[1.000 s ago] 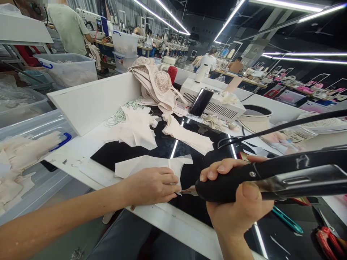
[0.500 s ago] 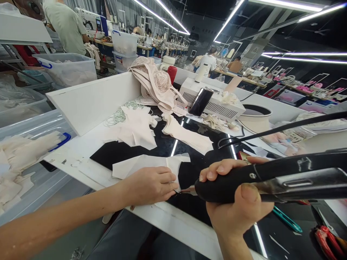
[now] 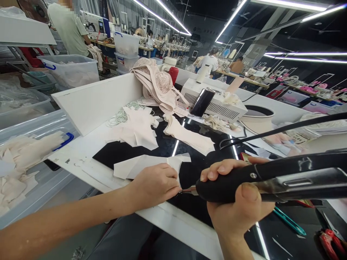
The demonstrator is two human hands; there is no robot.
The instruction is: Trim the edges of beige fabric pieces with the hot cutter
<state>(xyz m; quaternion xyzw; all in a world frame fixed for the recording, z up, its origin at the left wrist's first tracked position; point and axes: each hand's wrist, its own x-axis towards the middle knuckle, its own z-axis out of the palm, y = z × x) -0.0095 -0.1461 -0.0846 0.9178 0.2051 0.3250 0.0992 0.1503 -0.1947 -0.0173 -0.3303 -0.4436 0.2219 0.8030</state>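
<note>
My left hand (image 3: 158, 182) is closed at the right end of a pale fabric piece (image 3: 135, 164), its fingertips pinched together over the lower right corner. The piece lies on a glossy black board (image 3: 187, 173). My right hand (image 3: 235, 202) is wrapped round a thick black corded tool (image 3: 225, 184), with the thumb on its long metal lever. From the tool's front sticks a narrow metal tip (image 3: 189, 189), which reaches to my left fingertips. Whether the tip touches the fabric there, I cannot tell.
Cream fabric stacks (image 3: 189, 135) and a pale cut piece (image 3: 138, 126) lie beyond my hands. A phone (image 3: 203, 102) leans on a white vented box (image 3: 187, 90). Right are a teal cutter (image 3: 290, 221) and red-handled scissors (image 3: 329, 243). A black cable (image 3: 284, 128) crosses above the tool.
My left hand has shifted a little to the right, its fingers now more bunched and closer to the metal tip. My right hand and the tool stay nearly still.
</note>
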